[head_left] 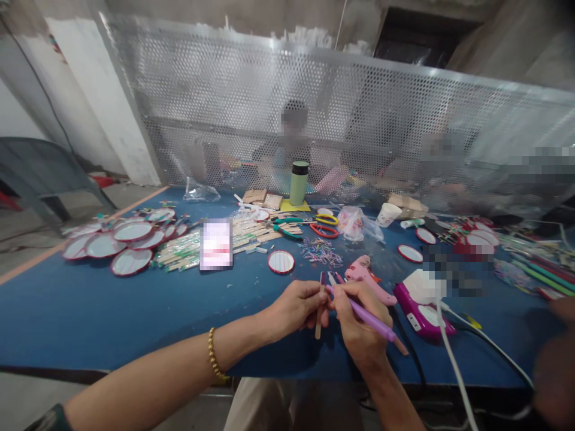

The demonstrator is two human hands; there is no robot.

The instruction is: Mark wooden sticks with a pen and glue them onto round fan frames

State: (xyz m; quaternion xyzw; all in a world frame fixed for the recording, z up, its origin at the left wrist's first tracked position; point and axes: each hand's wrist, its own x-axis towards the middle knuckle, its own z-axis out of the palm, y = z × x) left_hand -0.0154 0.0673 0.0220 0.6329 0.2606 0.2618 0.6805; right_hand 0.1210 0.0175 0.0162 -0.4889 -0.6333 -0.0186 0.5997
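Note:
My left hand (300, 306) pinches a flat wooden stick (318, 323) whose upper end is dark purple. Wrapped round a purple pen (371, 318) is my right hand (362, 329), with the pen's tip close to the stick's upper end. Both hands are near each other above the blue table's front part. A pink glue gun (369, 279) lies just behind my right hand. A round red-rimmed disc (281, 262) and a pile of thin coloured pieces (321, 251) lie beyond my hands.
Red-rimmed discs (132, 261) are heaped at the left, beside wooden sticks (179, 251) and a lit phone (216, 244). Pliers (324, 230) and a green bottle (299, 184) are behind. A magenta power strip (420, 314) with white cables is at the right, near a person's blurred arm.

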